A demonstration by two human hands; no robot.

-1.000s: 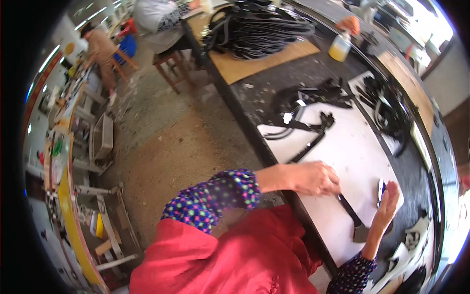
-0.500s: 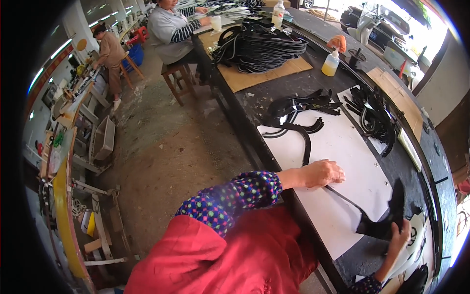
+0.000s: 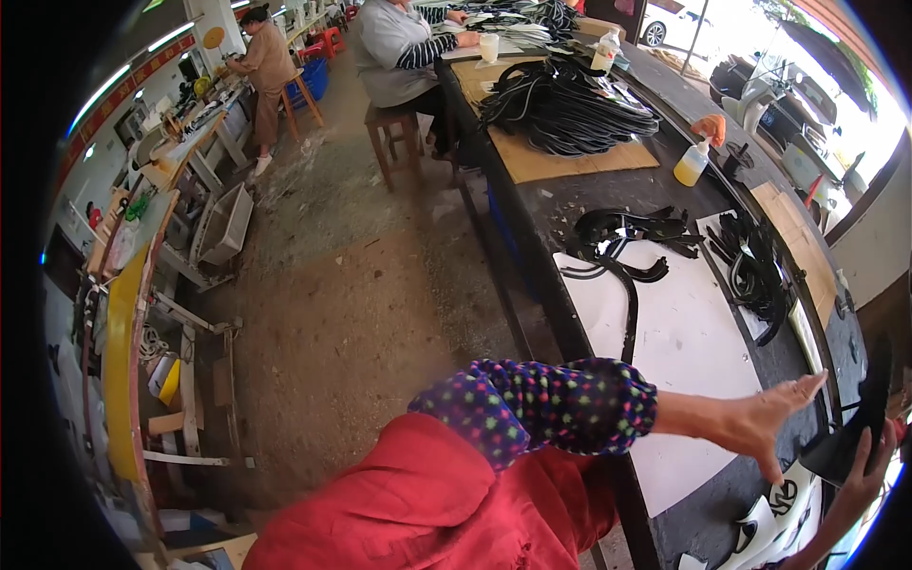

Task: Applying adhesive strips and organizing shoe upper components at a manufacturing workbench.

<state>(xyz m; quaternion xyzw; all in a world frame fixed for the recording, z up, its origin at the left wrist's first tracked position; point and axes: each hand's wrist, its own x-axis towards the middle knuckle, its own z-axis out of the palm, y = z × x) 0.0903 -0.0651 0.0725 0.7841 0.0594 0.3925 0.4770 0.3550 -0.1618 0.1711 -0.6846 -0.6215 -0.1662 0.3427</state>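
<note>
My left hand (image 3: 760, 418) reaches across the right side of the white board (image 3: 689, 399), thumb and fingers spread, holding nothing. At the far right, my right hand (image 3: 860, 480) grips a thin black curved piece (image 3: 845, 442) with a broad flat part. A gap separates my left fingertips from that piece. Below my left hand lie white cut pieces with black markings (image 3: 781, 513). On the upper part of the board rests a long black curved strip (image 3: 631, 304), beside a small heap of black curved pieces (image 3: 627, 228).
Another black bundle (image 3: 746, 261) lies right of the board. Farther up the dark table are a large pile of black strips (image 3: 570, 109) on cardboard (image 3: 532, 171) and a bottle of yellow liquid (image 3: 692, 163). A seated person (image 3: 394, 57) works at the far end; another stands at the left bench.
My left hand has let go of the black strip end, moved right and spread its fingers. My right hand has carried the black piece farther right, off the board. The view has shifted.
</note>
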